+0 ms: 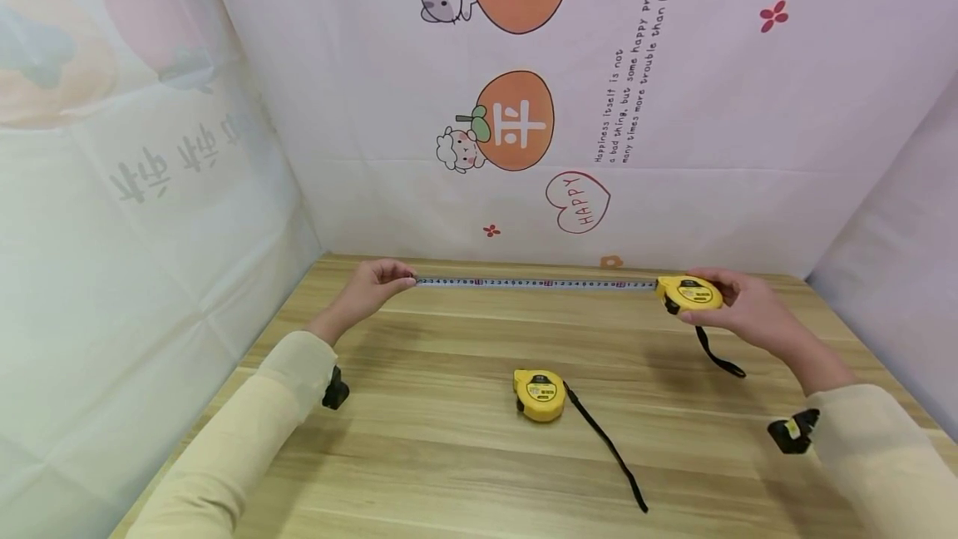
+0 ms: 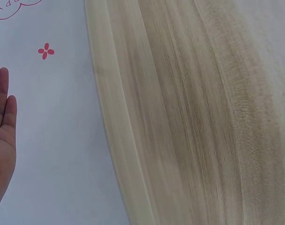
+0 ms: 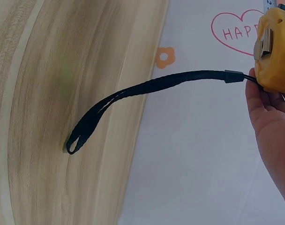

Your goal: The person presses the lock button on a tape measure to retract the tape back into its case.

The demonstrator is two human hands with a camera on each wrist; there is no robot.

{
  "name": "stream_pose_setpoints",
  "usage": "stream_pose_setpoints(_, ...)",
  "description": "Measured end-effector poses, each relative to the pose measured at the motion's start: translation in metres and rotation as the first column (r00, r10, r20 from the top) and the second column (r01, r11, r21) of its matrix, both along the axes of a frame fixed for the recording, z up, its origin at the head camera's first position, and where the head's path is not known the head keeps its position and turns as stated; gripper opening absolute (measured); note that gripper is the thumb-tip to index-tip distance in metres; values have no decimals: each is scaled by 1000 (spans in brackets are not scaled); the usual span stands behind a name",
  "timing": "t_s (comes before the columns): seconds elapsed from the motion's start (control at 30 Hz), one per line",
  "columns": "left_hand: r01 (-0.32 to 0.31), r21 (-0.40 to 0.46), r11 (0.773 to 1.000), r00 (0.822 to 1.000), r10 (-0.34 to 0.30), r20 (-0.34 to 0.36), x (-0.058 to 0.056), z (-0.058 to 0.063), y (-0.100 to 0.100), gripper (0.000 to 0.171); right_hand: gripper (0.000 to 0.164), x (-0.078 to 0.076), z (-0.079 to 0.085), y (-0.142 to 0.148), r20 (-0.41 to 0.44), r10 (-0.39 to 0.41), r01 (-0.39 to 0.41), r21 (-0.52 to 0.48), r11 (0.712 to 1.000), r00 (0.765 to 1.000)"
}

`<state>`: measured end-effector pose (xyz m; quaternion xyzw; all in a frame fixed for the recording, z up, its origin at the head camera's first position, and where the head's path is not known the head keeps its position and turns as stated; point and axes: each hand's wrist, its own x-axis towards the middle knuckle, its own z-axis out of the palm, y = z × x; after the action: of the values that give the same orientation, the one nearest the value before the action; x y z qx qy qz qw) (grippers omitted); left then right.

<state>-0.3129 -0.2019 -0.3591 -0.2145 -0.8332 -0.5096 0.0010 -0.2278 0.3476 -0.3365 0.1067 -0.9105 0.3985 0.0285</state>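
Note:
In the head view my right hand (image 1: 756,310) grips a yellow tape measure (image 1: 692,293) by its case, fingers behind and thumb in front. Its blade (image 1: 550,284), marked with black and red numbers, runs out straight to the left. There my left hand (image 1: 367,289) pinches the blade's end between thumb and fingers. A black wrist strap (image 3: 152,85) hangs from the held case in the right wrist view, its loop over the wooden table. The left wrist view catches only part of the left hand (image 2: 3,136) at its edge; the blade is out of sight there.
A second yellow tape measure (image 1: 542,395) lies on the wooden table (image 1: 419,456) in front of the stretched blade. Its black strap (image 1: 609,443) trails toward the near right. A white printed cloth (image 1: 389,148) stands behind the table, with more cloth at both sides.

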Motion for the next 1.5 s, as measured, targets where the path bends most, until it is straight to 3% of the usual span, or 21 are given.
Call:
stream_pose_setpoints(1.1, 8, 17, 1000, 1000, -8, 1, -2, -6, 9, 23, 79, -9, 0, -18, 0, 10, -10, 7, 1000, 1000)
stream_pose_setpoints(1.5, 14, 7, 1000, 1000, -14, 3, -1, -2, 14, 24, 78, -10, 1, -20, 10, 25, -25, -15, 1000, 1000)
